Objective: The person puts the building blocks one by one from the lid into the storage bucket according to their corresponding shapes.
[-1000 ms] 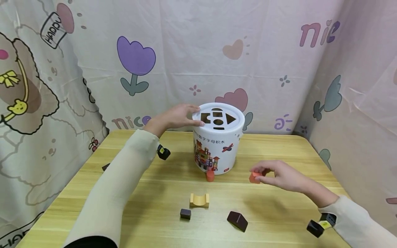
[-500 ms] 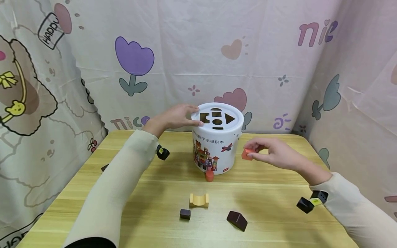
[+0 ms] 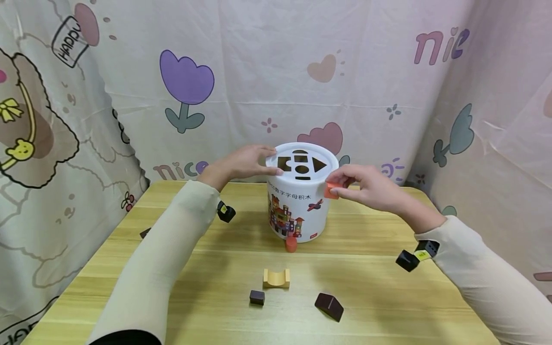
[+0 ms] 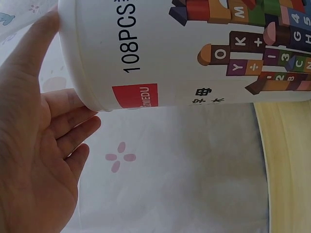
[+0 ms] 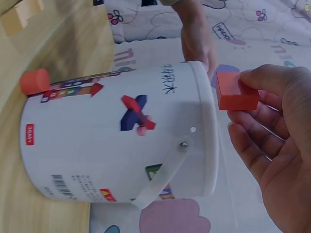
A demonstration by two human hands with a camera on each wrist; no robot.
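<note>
The right hand (image 3: pixel 371 187) pinches a red block (image 3: pixel 331 190) between thumb and fingertips and holds it in the air just beside the upper right edge of the white bucket (image 3: pixel 302 211), level with the rim. In the right wrist view the block (image 5: pixel 235 91) sits at the bucket's (image 5: pixel 121 145) top edge, close to the lid; whether it touches the rim is hard to tell from either angle.

The left hand (image 3: pixel 243 162) rests on the left rim of the lid (image 3: pixel 302 163), fingers nearly straight, thumb against the side. The left wrist view shows the palm (image 4: pixel 34 145) open and relaxed with the thumb lying along the bucket wall (image 4: pixel 194 48), gripping nothing.

The lid has cut-out holes: a square, a circle, a triangle, a slot and one more at the back. The bucket stands upright toward the back of the wooden table (image 3: pixel 388 297).

A red cylinder (image 3: pixel 292 243) stands touching the bucket's front base. Nearer the person lie a pale arch block (image 3: pixel 276 278), a small dark cube (image 3: pixel 257 297) and a dark wedge (image 3: pixel 329 306), all apart from one another. Another dark piece (image 3: pixel 145 233) lies at the table's left edge, partly hidden by the left sleeve (image 3: pixel 164 268).
</note>
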